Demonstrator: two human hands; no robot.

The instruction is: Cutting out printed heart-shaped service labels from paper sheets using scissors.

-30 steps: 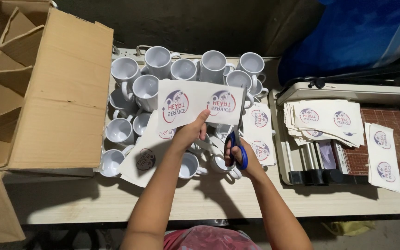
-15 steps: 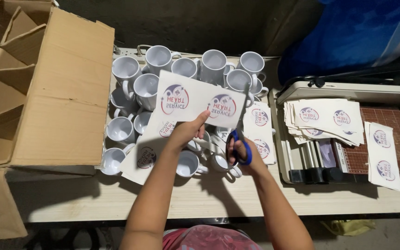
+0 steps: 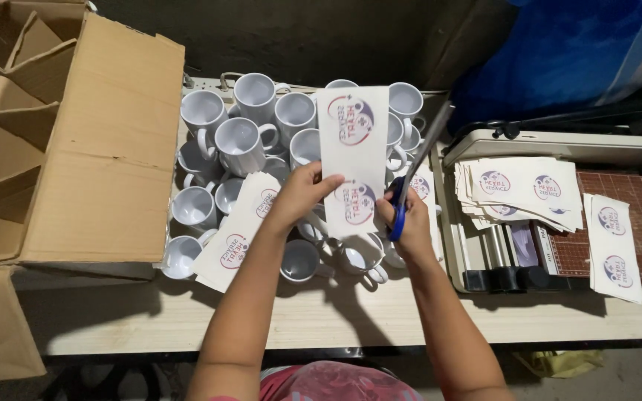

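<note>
My left hand [image 3: 302,194] pinches the left edge of a white printed paper strip [image 3: 354,141] with two round logos, held upright above the mugs. My right hand [image 3: 409,219] grips blue-handled scissors [image 3: 414,171], their blades pointing up along the strip's right edge. Several white mugs [image 3: 241,141] stand crowded on the table below both hands. More printed sheets [image 3: 233,230] lie on the mugs to the left of my left hand.
A large open cardboard box [image 3: 76,148] fills the left side. At right a paper trimmer [image 3: 559,245] carries a stack of printed sheets [image 3: 525,189] and a loose strip [image 3: 615,249]. A wooden table edge [image 3: 336,319] runs along the front. Blue tarp [image 3: 559,52] is behind.
The paper has been turned from lying sideways to standing lengthwise, and the scissors have come up beside its right edge.
</note>
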